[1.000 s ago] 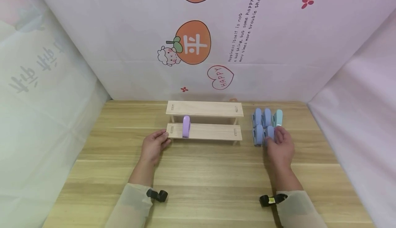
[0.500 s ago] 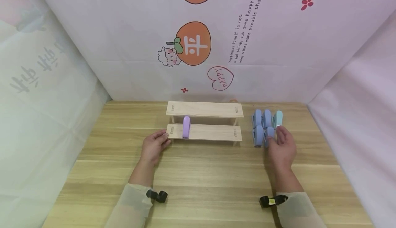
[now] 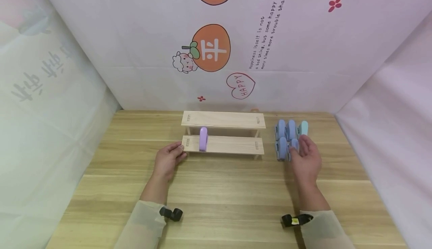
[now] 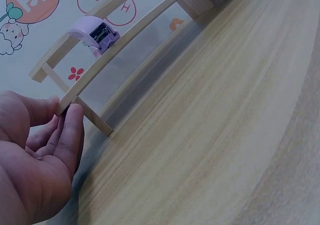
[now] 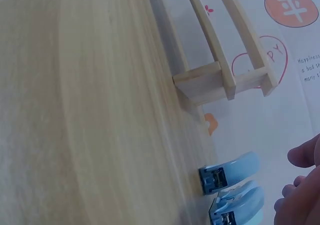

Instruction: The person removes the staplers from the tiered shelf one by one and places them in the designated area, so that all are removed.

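My left hand [image 3: 167, 161] pinches the left end of the lower board of a two-tier wooden rack [image 3: 233, 144] between thumb and fingers. A purple clip [image 3: 203, 138] sits on that board, left of its middle. My right hand [image 3: 307, 164] hovers at several blue clips [image 3: 281, 147] and one teal clip [image 3: 303, 128] right of the rack. From the head its thumb partly covers the front right blue clip [image 3: 294, 143]. In the right wrist view, thumb and fingers [image 5: 301, 155] are spread apart, with a gap between them and the clips.
The rack's upper board [image 3: 222, 119] runs behind the lower one, close to the printed back sheet [image 3: 152, 87]. White sheets also hang at the left and right sides of the wooden table [image 3: 222, 204].
My right hand has shifted slightly over the clips, a little up and left in its latest movement. The left hand, rack and clips look unmoved.
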Motion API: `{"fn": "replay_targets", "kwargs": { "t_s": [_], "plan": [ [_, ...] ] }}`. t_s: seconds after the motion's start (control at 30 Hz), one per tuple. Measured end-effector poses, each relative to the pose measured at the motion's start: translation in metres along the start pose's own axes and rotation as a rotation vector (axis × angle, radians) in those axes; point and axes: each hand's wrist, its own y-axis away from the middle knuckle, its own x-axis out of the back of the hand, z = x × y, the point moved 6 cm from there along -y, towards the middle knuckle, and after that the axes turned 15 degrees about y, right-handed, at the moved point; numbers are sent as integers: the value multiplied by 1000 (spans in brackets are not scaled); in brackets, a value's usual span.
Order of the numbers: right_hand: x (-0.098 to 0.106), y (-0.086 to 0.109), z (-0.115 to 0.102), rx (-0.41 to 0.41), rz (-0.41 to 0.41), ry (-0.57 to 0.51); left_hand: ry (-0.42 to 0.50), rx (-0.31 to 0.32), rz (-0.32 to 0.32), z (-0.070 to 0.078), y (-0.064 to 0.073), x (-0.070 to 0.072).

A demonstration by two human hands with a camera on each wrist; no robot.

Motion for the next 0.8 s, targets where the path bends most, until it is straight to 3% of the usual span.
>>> {"fn": "replay_targets", "kwargs": {
  "t_s": [0.23, 0.8],
  "plan": [
    [-6, 7, -10, 78, -8, -48, -10, 30, 8, 1, -1, 0],
    [-17, 18, -28, 125, -39, -19, 7, 39, 20, 2, 0, 0]
  ]
}}
